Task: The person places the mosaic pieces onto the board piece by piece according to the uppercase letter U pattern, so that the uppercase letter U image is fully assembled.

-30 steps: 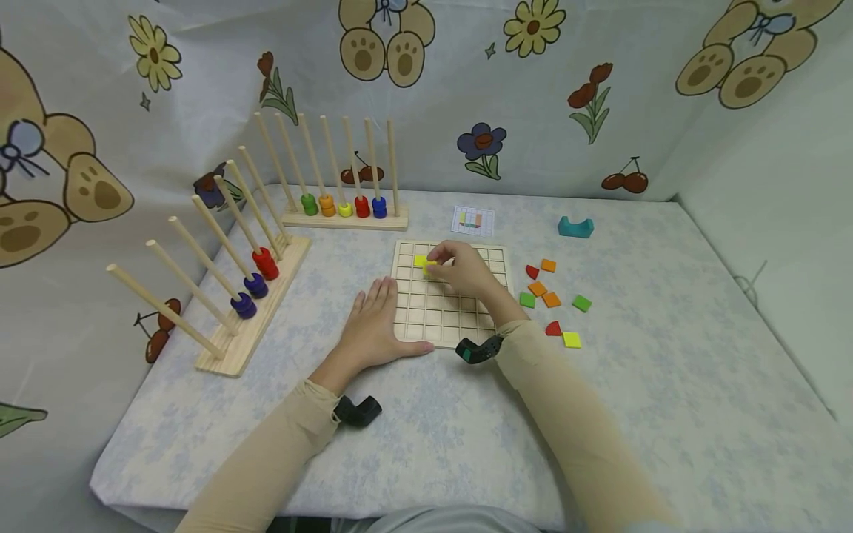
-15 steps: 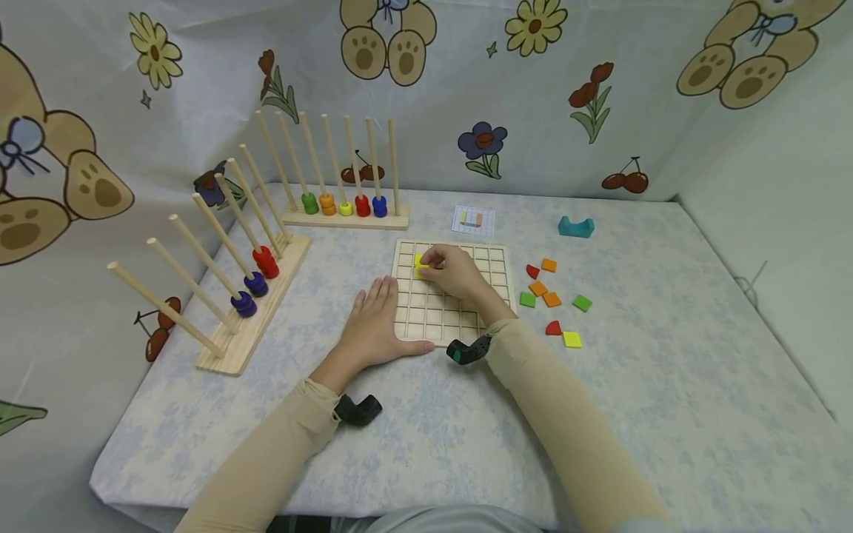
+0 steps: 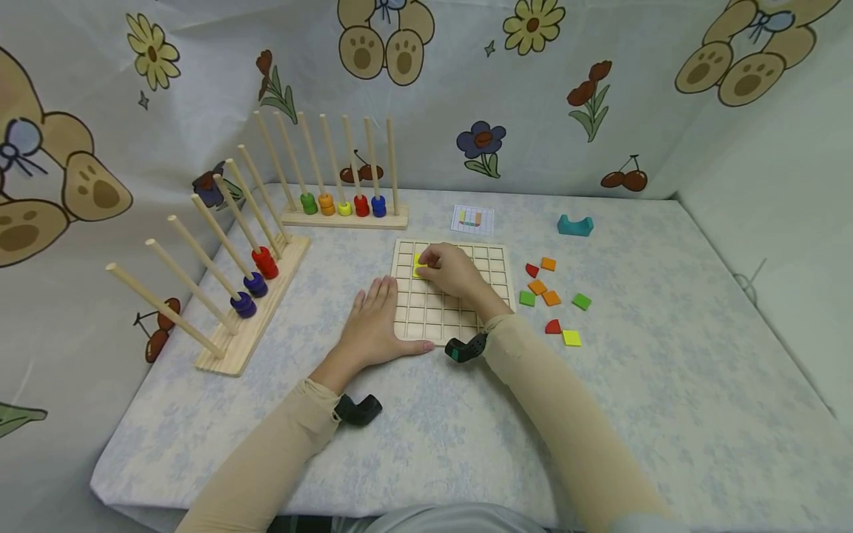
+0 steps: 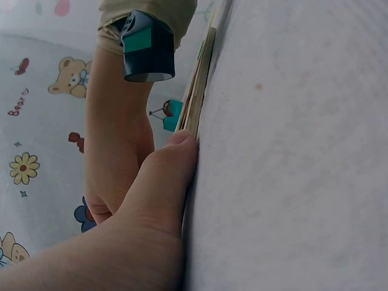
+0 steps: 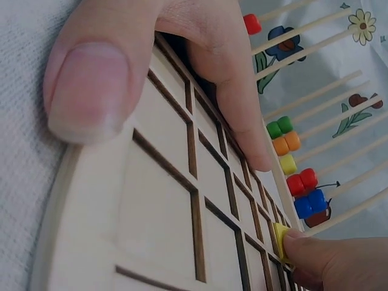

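In the head view, you sit at a table (image 3: 666,355) covered in pale cloth mottled with blue, backed by a light hanging (image 3: 426,148) printed with bears, flowers and cherries. Your left hand (image 3: 369,322) lies flat beside a square wooden grid board (image 3: 440,318), its four fingers together and thumb spread along the near edge. Your right hand (image 3: 455,272) is over the board, finger and thumb pinching at a yellow square tile (image 3: 417,266) in the upper left part of the grid. Loose red, orange, green and yellow pieces lie right of the board; a small printed card (image 3: 472,220) and a teal curved block (image 3: 575,226) lie beyond it. Two wooden peg stands with coloured beads occupy the left and back.

In the left wrist view, the tablecloth fills the right side; your left thumb touches the board, seen edge-on. You cannot tell there how your right fingers lie.

In the right wrist view, your left thumb looms close at the board's edge, and your right thumb touches the yellow tile.
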`<state>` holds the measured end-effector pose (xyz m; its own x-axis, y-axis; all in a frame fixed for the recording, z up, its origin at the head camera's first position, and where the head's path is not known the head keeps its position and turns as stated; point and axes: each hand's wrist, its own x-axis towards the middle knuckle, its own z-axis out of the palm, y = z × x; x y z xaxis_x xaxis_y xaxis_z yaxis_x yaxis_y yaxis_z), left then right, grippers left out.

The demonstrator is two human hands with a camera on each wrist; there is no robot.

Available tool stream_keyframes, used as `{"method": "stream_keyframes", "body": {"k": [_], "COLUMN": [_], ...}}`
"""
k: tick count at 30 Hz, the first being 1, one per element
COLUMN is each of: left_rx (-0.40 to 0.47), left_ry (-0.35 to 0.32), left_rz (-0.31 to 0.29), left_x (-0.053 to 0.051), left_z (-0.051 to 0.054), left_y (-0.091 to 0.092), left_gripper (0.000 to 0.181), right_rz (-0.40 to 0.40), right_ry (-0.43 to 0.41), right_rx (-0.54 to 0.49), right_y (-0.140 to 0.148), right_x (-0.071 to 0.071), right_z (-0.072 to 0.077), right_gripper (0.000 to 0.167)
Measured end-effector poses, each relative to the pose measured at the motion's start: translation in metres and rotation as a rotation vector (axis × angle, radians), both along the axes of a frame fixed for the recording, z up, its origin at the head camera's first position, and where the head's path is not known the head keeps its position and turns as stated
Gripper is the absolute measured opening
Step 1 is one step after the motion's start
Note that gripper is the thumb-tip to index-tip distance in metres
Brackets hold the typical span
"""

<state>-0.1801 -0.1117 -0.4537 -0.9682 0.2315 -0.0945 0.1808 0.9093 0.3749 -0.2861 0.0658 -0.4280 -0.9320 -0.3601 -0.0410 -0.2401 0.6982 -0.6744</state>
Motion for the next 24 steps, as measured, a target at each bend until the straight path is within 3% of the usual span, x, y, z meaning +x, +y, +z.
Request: {"method": "stream_keyframes", "body": {"k": [13,18,24], "left_rx": [-0.001,-0.004,-0.011], "left_ry": [-0.004,-0.009,-0.018], "left_rz": [-0.001,-0.001,0.002], "left_x": [0.0,0.0,0.0], "left_z": [0.002,0.002,0.0], "left_y": [0.001,0.001,0.0], "left_gripper": [0.143,0.143,0.145], "right_rz": [0.084,0.129,0.137], "right_ry": [0.018,0.007,-0.017], "right_rx": [0.058,0.052,0.073], "right_y": [0.009,0.023,0.046], "right_x": [0.0,0.007,0.02], "right_z": [0.003,0.011,0.021], "right_gripper": [0.025,0.039,0.037]}}
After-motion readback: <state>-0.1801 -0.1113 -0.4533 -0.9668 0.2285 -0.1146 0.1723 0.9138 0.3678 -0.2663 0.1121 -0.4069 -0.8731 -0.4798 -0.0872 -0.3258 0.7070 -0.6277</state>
